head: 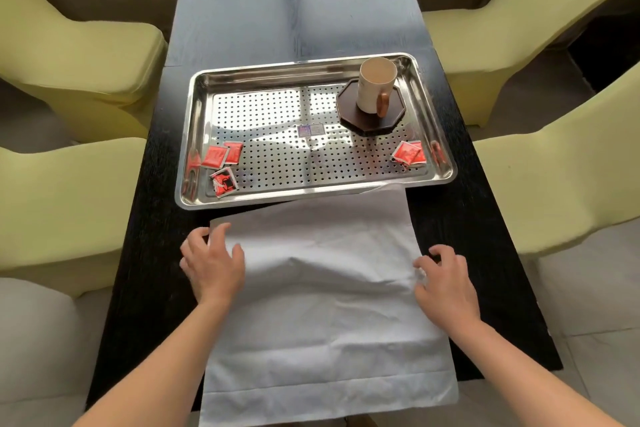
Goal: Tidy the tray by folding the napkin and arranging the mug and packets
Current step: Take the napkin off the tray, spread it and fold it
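White napkin (322, 291) lies spread on the black table (242, 28) near the steel tray (194, 135), between the left hand (213, 263) and right hand (446, 282), both with fingers apart at its side edges.

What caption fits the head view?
Both hands, left hand and right hand, at napkin edges before tray holding mug and packets.

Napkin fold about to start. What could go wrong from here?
1. The napkin has its far corner tucked under the tray; pulling it may drag the tray.
2. If the tray jerks, the mug could tip off its coaster.
3. The napkin's near edge overhangs the table and may slide off.
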